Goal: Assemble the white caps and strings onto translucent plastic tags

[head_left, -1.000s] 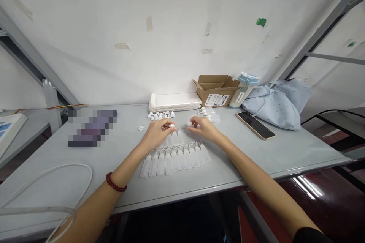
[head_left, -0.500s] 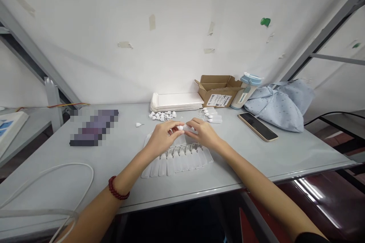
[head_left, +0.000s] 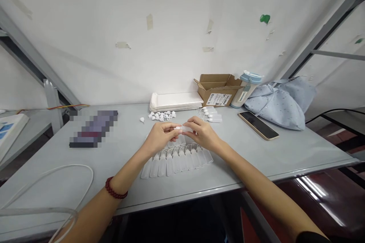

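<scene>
My left hand [head_left: 159, 136] and my right hand [head_left: 203, 133] meet over the middle of the grey table [head_left: 285, 152], both pinched on one small translucent plastic bottle [head_left: 182, 128] held between them. Just below my hands lies a row of several similar bottles [head_left: 176, 157] side by side, their caps pointing away from me. A cluster of small white caps [head_left: 162, 115] sits behind my hands, with one loose cap [head_left: 142, 120] to its left. A few more bottles [head_left: 211, 115] lie behind my right hand.
A stack of white trays [head_left: 176, 101], an open cardboard box [head_left: 218, 89], a blue-lidded drinking bottle [head_left: 245, 89] and a light blue bag [head_left: 281, 102] line the back. A phone [head_left: 259, 125] lies at right. Clear tubing [head_left: 57, 182] loops at the left front.
My hands, first slightly apart with a piece in each, have come together on the small bottle. The view shifted a little.
</scene>
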Demonstrator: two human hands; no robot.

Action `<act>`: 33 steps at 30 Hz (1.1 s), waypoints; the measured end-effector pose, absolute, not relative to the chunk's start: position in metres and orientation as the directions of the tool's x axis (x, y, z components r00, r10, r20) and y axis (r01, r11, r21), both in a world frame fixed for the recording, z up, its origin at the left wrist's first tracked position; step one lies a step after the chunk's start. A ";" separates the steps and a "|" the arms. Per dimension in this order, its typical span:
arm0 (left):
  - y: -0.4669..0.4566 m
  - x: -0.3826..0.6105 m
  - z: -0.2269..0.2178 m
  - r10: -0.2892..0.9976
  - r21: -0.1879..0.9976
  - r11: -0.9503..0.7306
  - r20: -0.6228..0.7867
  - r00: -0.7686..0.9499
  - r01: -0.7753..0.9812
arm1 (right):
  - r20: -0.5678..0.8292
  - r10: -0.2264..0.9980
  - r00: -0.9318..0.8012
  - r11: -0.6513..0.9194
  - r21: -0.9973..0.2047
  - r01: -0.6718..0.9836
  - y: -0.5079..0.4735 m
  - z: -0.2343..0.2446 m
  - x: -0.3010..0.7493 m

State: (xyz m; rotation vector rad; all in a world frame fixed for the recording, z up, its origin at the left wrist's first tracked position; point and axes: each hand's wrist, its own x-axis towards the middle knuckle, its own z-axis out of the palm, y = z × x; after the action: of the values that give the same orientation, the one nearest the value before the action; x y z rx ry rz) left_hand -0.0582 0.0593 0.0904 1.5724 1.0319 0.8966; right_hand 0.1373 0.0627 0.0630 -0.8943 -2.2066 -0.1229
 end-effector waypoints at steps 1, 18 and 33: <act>0.059 -0.058 0.090 0.933 0.974 -0.130 0.057 0.355 0.185 | 0.680 0.548 -0.486 0.759 -0.160 0.632 0.063 0.063 0.137; 0.060 -0.059 0.084 0.935 0.932 -0.276 0.202 0.293 0.236 | 0.704 0.572 -0.420 0.786 -0.326 0.525 0.060 0.066 0.134; 0.061 -0.056 0.088 0.937 0.948 -0.284 0.243 0.252 0.142 | 0.711 0.549 -0.440 0.784 -0.254 0.567 0.063 0.061 0.136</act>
State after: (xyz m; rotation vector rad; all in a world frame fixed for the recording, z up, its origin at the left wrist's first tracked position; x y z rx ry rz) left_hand -0.0560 0.0608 0.0876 1.6409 1.0169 1.1320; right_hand 0.1355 0.0633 0.0609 -0.8257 -2.1315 -0.0272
